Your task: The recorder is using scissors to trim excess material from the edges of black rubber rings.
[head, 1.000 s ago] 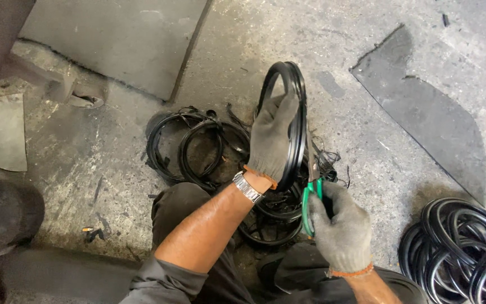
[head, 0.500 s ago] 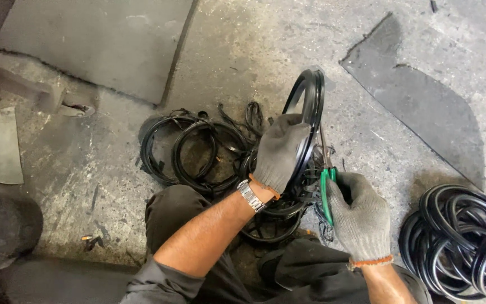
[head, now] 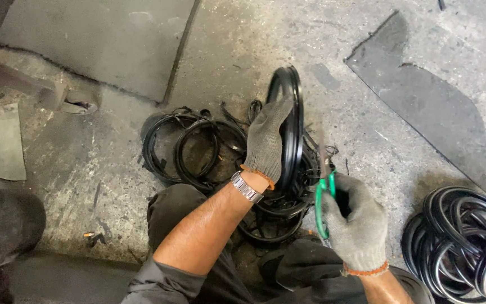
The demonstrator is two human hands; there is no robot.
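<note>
Gloved left hand [head: 266, 143] grips an upright black rubber ring [head: 291, 126] at frame centre; gloved right hand [head: 355, 222] clasps green-handled scissors [head: 323, 202]. Stained concrete floor [head: 243, 45]; stacked rings [head: 462, 239] lower right.

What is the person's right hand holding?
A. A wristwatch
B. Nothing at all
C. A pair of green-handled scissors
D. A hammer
C: the gloved right hand grips a pair of green-handled scissors, blades pointing up, next to the black rubber ring that the gloved left hand holds upright on edge.
</note>
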